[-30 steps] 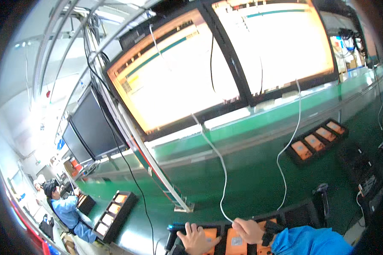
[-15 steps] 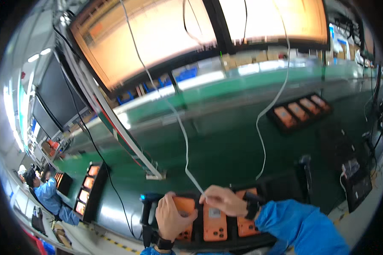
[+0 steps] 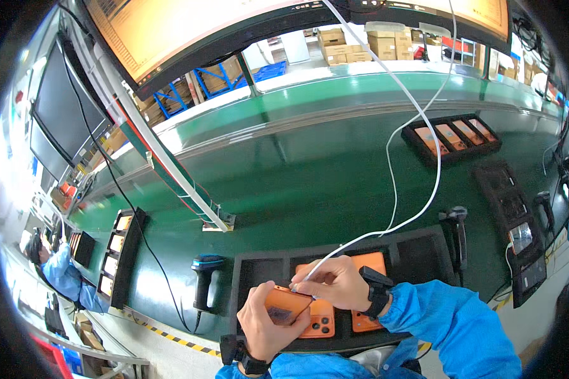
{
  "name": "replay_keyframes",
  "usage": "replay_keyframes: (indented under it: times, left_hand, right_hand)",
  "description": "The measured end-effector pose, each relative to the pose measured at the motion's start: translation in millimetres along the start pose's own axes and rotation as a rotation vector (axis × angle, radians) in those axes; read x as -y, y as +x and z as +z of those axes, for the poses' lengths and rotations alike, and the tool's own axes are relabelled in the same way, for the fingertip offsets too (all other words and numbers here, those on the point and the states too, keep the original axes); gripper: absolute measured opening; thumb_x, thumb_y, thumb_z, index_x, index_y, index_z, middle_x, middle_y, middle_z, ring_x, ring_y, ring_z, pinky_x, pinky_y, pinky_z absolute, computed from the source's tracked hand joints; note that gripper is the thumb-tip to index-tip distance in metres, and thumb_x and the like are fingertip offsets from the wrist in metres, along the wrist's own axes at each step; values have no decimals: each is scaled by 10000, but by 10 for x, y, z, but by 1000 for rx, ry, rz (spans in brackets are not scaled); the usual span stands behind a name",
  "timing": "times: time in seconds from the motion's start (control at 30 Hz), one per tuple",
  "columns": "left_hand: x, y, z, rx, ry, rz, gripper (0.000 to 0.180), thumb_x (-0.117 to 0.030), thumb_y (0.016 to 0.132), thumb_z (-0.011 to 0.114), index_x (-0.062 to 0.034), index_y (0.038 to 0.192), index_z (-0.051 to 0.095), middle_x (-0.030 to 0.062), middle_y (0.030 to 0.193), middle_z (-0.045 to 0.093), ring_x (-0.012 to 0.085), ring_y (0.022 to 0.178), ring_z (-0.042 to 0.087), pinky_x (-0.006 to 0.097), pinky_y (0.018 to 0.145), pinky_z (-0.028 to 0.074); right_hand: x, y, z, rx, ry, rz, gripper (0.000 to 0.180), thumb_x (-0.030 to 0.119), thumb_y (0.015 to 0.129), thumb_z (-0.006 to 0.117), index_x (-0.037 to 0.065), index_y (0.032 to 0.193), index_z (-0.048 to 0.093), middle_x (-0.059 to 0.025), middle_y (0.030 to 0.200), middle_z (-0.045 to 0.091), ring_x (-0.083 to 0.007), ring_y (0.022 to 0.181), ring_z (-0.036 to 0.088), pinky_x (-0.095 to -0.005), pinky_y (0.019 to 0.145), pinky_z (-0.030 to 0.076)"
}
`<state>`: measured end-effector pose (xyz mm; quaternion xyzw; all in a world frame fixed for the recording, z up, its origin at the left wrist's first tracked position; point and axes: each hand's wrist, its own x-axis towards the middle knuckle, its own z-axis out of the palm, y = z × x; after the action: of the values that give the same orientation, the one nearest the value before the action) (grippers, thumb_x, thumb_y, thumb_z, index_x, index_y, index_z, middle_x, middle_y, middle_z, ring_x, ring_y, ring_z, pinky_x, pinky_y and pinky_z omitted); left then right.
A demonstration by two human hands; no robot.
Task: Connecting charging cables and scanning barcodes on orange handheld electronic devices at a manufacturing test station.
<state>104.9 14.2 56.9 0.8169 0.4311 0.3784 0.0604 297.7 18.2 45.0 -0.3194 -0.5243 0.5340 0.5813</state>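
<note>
My left hand point(image 3: 259, 325) is closed around an orange phone point(image 3: 286, 308), tilted above a black compartment tray point(image 3: 254, 268). My right hand point(image 3: 340, 283) pinches the end of a white cable point(image 3: 367, 235) at the phone's upper edge. Fingers hide whether the plug sits in the port. Beneath and beside my hands, a second orange phone point(image 3: 323, 319) and a third orange phone point(image 3: 369, 261) lie in the tray, camera ends towards me.
A handheld scanner point(image 3: 205, 278) lies left of the tray, another scanner point(image 3: 456, 230) right of it. More phone trays stand at the far right point(image 3: 452, 155) and left point(image 3: 133, 235). Monitors point(image 3: 202, 31) hang above the green bench point(image 3: 297, 189). A co-worker in blue point(image 3: 63, 268) sits at far left.
The phone in my left hand has come up out of the tray and is tilted. My right hand has brought the cable end to its edge. The head view has shifted.
</note>
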Motion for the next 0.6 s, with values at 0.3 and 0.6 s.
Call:
replay_keyframes:
  times: [0.3, 0.6]
  left_hand:
    - [9, 47, 23, -7, -49, 49, 847, -275, 560, 907, -67, 1250, 463, 145, 987, 614, 337, 819, 657, 438, 719, 526]
    - [3, 123, 43, -16, -115, 54, 771, -233, 583, 899, -64, 1213, 488, 158, 973, 617, 342, 808, 660, 427, 697, 539]
  right_hand:
    - [6, 96, -82, 118, -73, -84, 179, 118, 881, 755, 0, 1015, 734, -104, 1018, 726, -166, 935, 693, -290, 811, 561]
    - [-103, 155, -147, 195, -118, -72, 228, 86, 924, 697, -21, 1125, 705, -145, 1155, 692, -181, 989, 673, -323, 807, 571]
